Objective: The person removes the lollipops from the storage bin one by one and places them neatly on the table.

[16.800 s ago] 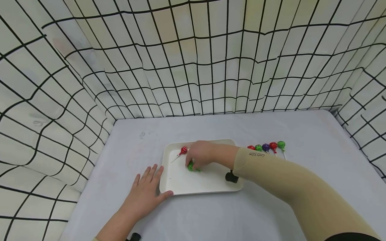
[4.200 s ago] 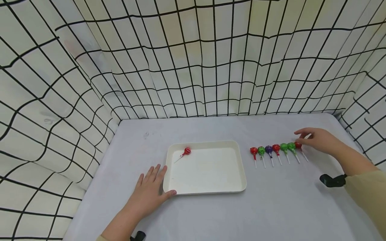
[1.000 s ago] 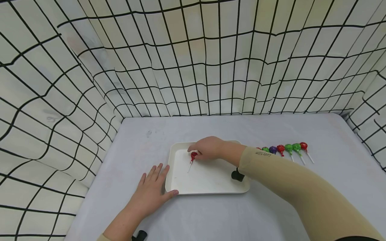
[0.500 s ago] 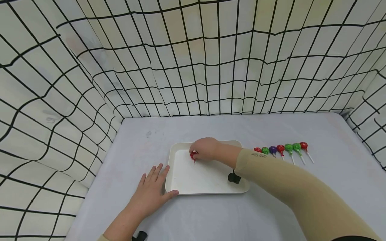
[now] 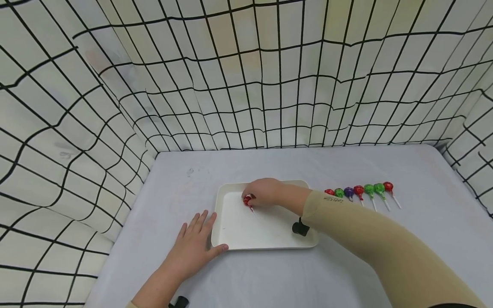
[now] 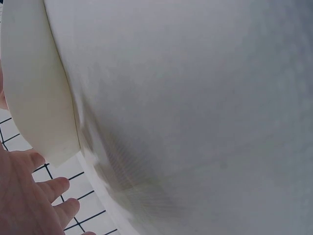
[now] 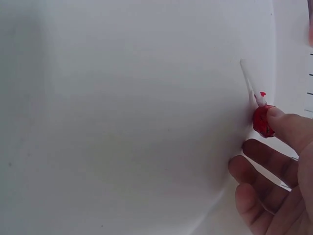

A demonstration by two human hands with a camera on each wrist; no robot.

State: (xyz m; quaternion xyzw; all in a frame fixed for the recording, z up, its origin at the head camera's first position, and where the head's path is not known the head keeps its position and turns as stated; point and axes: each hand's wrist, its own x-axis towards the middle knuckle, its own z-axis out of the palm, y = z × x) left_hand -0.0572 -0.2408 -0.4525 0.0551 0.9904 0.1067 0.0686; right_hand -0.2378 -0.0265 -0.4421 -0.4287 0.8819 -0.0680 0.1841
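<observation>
In the head view, my right hand (image 5: 263,191) reaches over the white tray (image 5: 265,239) and grips a red lollipop (image 5: 247,199) by its candy end. Its white stick points toward the front right of the tray. The right wrist view shows the thumb pressed on the red wrapper of the lollipop (image 7: 263,121), with several other fingers curved below it. My left hand (image 5: 192,244) lies spread at the tray's left side, its thumb on the front left corner. In the left wrist view, fingers of the left hand (image 6: 29,196) extend beside the tray wall (image 6: 39,83).
To the tray's right, lollipops lie in a row, among them a purple one (image 5: 348,192), a green one (image 5: 379,188) and a red one (image 5: 388,187) at the far end. My right sleeve (image 5: 358,226) hides some sticks. A black wire grid (image 5: 277,85) stands behind the white table.
Earlier a green lollipop left the tray and the row grew rightward. Within the last second, my right fingers closed on the red lollipop and its stick swung rightward. The left hand stayed put.
</observation>
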